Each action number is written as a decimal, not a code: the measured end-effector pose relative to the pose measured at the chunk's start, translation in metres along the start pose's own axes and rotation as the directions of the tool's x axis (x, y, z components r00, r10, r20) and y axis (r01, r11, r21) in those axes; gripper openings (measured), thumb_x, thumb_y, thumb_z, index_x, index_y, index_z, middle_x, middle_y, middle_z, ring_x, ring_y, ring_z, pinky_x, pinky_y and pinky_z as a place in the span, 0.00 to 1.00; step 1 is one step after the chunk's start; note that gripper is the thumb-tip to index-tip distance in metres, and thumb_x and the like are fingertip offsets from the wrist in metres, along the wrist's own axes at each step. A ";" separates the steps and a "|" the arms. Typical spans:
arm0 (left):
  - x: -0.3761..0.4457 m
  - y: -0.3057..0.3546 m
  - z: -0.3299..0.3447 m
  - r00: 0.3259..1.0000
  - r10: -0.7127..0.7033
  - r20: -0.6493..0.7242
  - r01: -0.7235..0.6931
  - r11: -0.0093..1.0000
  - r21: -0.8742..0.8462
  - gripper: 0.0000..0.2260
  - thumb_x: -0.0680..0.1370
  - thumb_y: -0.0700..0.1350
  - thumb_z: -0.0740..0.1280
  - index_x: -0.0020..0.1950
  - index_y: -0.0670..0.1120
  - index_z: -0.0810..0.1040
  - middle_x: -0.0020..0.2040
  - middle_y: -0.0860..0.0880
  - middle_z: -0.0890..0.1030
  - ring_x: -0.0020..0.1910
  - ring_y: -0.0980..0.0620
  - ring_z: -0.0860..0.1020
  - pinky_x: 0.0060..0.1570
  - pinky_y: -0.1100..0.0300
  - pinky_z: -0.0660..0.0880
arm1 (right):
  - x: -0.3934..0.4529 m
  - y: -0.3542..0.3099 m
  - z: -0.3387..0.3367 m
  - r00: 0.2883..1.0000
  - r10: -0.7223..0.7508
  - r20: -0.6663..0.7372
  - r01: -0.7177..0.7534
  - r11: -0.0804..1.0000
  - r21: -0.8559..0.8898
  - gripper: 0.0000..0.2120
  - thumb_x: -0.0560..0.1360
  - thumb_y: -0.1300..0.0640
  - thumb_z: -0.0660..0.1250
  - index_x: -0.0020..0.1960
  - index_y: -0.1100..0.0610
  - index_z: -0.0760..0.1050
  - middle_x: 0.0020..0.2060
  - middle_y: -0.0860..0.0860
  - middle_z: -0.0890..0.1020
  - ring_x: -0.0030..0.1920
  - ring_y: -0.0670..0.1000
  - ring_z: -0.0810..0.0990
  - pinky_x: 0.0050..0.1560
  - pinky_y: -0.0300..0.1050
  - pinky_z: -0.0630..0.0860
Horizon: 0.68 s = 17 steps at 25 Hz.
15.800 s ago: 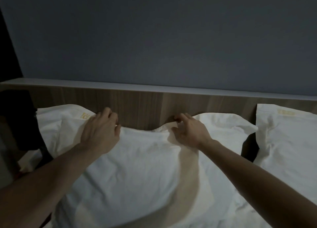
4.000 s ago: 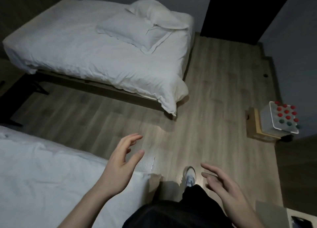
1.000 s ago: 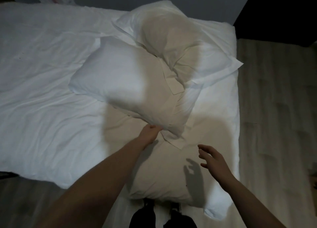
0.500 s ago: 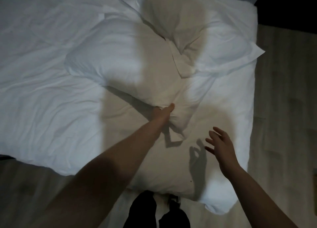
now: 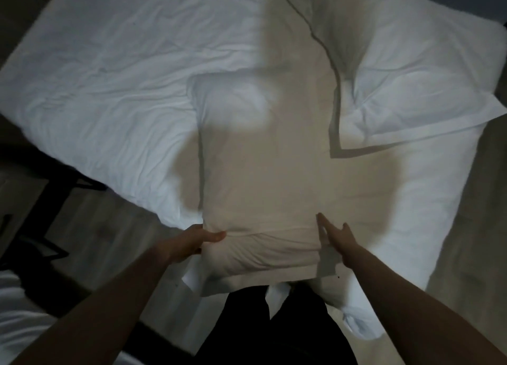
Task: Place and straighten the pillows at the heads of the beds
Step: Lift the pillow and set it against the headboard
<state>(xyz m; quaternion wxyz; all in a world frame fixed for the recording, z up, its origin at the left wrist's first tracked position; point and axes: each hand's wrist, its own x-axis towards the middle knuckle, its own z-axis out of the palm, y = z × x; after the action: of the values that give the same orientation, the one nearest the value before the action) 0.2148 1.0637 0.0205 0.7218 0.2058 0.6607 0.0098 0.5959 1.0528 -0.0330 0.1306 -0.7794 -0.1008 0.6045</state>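
Near pillow (image 5: 260,172): at bed (image 5: 109,76) near edge, long axis running away from body; left hand (image 5: 197,240) gripping near-left corner, thumb on top; right hand (image 5: 338,234) fingers straight, touching near-right edge; second pillow (image 5: 397,63) at far right corner, skewed.

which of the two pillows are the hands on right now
The nearer pillow, pulled toward the person: the left hand grips its near left corner and the right hand touches its right edge. The far pillow lies untouched at upper right.
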 end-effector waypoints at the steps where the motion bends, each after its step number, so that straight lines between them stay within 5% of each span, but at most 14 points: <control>1: 0.002 -0.004 -0.005 1.000 -0.010 -0.016 0.010 1.000 0.013 0.33 0.69 0.53 0.81 0.71 0.44 0.77 0.61 0.49 0.86 0.60 0.49 0.84 0.53 0.57 0.80 | 0.002 0.004 0.006 0.999 0.017 0.030 -0.014 0.996 -0.085 0.54 0.75 0.34 0.72 0.85 0.64 0.50 0.82 0.61 0.63 0.78 0.62 0.68 0.74 0.55 0.68; 4: 0.010 -0.008 -0.013 0.997 -0.005 -0.072 0.014 0.992 0.125 0.33 0.74 0.53 0.78 0.75 0.44 0.72 0.66 0.46 0.81 0.62 0.47 0.81 0.52 0.57 0.80 | 0.006 0.005 0.017 0.996 -0.023 0.090 0.052 0.940 -0.337 0.28 0.79 0.40 0.71 0.64 0.64 0.80 0.62 0.64 0.81 0.54 0.59 0.82 0.54 0.47 0.75; 5: 0.010 -0.009 -0.015 0.996 0.003 -0.087 0.012 0.986 0.168 0.33 0.75 0.54 0.77 0.76 0.44 0.71 0.68 0.45 0.80 0.63 0.46 0.80 0.53 0.57 0.79 | 0.006 0.005 0.020 0.991 -0.060 0.119 0.101 0.922 -0.373 0.19 0.80 0.45 0.71 0.52 0.63 0.82 0.52 0.62 0.83 0.45 0.55 0.80 0.45 0.44 0.73; 7: 0.010 -0.015 -0.013 0.988 0.021 -0.153 0.013 0.975 0.222 0.31 0.77 0.53 0.75 0.76 0.42 0.71 0.70 0.43 0.78 0.65 0.43 0.79 0.60 0.52 0.78 | 0.003 0.005 0.026 0.980 -0.135 0.145 0.185 0.890 -0.417 0.13 0.81 0.53 0.71 0.43 0.61 0.83 0.43 0.58 0.83 0.43 0.54 0.79 0.40 0.43 0.71; 10: 0.009 -0.030 -0.001 0.933 0.096 -0.347 0.051 0.919 0.391 0.29 0.78 0.50 0.73 0.74 0.38 0.71 0.71 0.40 0.77 0.68 0.41 0.77 0.65 0.51 0.74 | 0.003 0.006 0.031 0.977 -0.212 0.025 0.199 0.861 -0.467 0.14 0.79 0.51 0.73 0.54 0.63 0.84 0.50 0.57 0.85 0.55 0.59 0.83 0.54 0.48 0.77; 13: 0.006 -0.049 0.023 0.832 0.285 -0.477 -0.013 0.868 0.496 0.29 0.75 0.47 0.74 0.73 0.39 0.71 0.69 0.40 0.76 0.69 0.41 0.75 0.69 0.52 0.71 | 0.020 0.007 0.025 0.970 -0.201 -0.139 0.136 0.918 -0.373 0.34 0.76 0.45 0.76 0.72 0.65 0.71 0.68 0.64 0.78 0.67 0.65 0.79 0.67 0.56 0.75; 15: 0.009 -0.063 0.041 0.758 0.486 -0.436 -0.180 0.797 0.576 0.26 0.73 0.48 0.72 0.68 0.38 0.76 0.63 0.40 0.78 0.64 0.41 0.78 0.66 0.57 0.69 | 0.038 0.015 0.028 0.991 -0.122 -0.058 0.097 0.940 -0.327 0.45 0.76 0.40 0.75 0.80 0.64 0.60 0.76 0.64 0.72 0.74 0.66 0.73 0.74 0.59 0.71; 17: 0.015 -0.076 0.060 0.669 0.663 -0.335 -0.349 0.679 0.646 0.21 0.70 0.48 0.68 0.58 0.36 0.81 0.55 0.41 0.81 0.56 0.40 0.82 0.61 0.62 0.70 | 0.053 0.028 0.034 0.993 -0.118 0.022 0.120 0.946 -0.300 0.43 0.76 0.38 0.73 0.79 0.63 0.64 0.74 0.63 0.75 0.73 0.65 0.75 0.75 0.61 0.70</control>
<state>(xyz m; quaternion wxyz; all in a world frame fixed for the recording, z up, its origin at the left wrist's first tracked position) 0.2550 0.9812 -0.0152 0.3810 0.5675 0.7238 0.0944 0.5761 1.0456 -0.0990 0.0466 -0.7814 -0.2387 0.5747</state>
